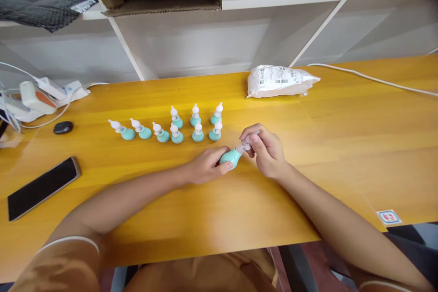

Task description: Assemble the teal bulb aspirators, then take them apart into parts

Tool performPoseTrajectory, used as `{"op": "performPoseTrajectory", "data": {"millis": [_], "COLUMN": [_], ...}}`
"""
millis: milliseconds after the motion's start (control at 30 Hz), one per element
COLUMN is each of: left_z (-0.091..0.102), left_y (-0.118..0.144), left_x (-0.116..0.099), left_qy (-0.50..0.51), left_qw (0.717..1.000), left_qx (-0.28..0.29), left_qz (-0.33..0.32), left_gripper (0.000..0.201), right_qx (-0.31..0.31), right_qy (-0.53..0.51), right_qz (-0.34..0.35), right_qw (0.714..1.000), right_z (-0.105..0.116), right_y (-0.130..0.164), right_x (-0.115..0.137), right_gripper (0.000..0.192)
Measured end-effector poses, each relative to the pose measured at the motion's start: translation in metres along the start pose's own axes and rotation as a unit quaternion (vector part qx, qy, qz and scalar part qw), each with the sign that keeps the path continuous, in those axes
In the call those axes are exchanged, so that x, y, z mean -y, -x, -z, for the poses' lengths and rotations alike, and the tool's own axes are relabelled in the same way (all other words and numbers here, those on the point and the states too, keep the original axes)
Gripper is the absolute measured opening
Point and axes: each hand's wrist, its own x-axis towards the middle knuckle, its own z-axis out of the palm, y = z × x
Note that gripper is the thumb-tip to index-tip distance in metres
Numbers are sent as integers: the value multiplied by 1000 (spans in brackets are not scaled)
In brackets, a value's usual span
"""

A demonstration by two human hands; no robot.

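Note:
My left hand (pixel 208 165) is closed around the teal bulb of a nasal aspirator (pixel 231 159), which is tilted with its clear tip toward the upper right. At that tip, the fingers of my right hand (pixel 267 149) pinch the clear nozzle (pixel 245 146); its far end is partly covered by my fingers. Left of my hands, several more teal-and-white aspirators (pixel 197 133) stand on the table in two rows. Some of them, such as the leftmost aspirator (pixel 126 133), lean over to the left.
A white plastic parcel (pixel 280 81) lies at the back of the wooden table (pixel 342 146). To the left are a phone (pixel 44 187), a black earbud case (pixel 63 127) and a power strip with cables (pixel 44 100). An open cardboard box (pixel 153 11) sits on the shelf.

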Motion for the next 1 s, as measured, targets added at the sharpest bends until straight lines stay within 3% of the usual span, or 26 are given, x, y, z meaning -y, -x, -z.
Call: {"op": "performPoseTrajectory", "data": {"millis": [167, 567, 833, 1000], "left_z": [-2, -5, -6, -7], "left_y": [-1, 1, 1, 1], "left_x": [4, 4, 4, 3], "left_qy": [-22, -52, -51, -51], "left_qw": [999, 999, 998, 998], "left_qx": [-13, -1, -29, -29], "left_qz": [-21, -3, -1, -2], "left_gripper": [33, 33, 31, 31], "right_qx": [8, 51, 35, 72], "right_qy": [-14, -28, 19, 36], "right_qz": [-11, -44, -2, -21], "right_qw": [1000, 997, 999, 997], "right_z": [-3, -3, -1, 7], "right_y": [-1, -1, -2, -5], "right_x": [-1, -3, -2, 4], "right_gripper": [33, 32, 25, 28]}}
